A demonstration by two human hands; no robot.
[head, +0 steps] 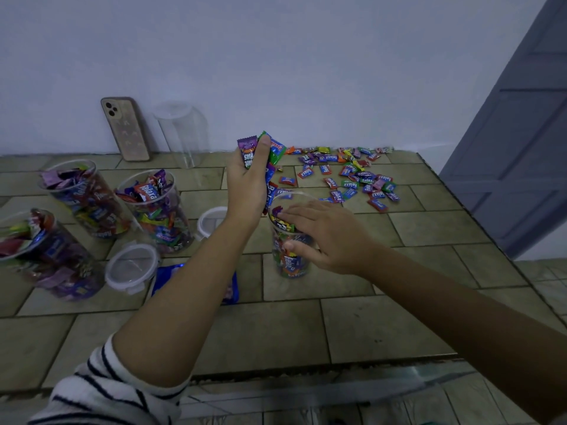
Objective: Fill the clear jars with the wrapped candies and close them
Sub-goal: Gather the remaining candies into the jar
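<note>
We see the left hand [247,176] raised above the tiled counter [399,271], its forearm angled up from a striped sleeve [101,391]. Its fingers are curled tight around a bunch of wrapped candies [248,150] (purple, green and blue wrappers poke out past the thumb and below the palm). The right hand [325,234] reaches in from the right. Its fingers are straight and laid flat across the mouth of the open jar [291,262], and the thumb is pressed against the clear outer wall. That jar stands upright near the counter's middle, packed with bright wrappers almost to the rim. The held bunch hangs just above and behind the rim, close to the right fingertips. Loose candies [352,176] lie scattered behind the jar, toward the wall. At the left stand three full jars [159,210], with two lids [132,266] lying near them.
</note>
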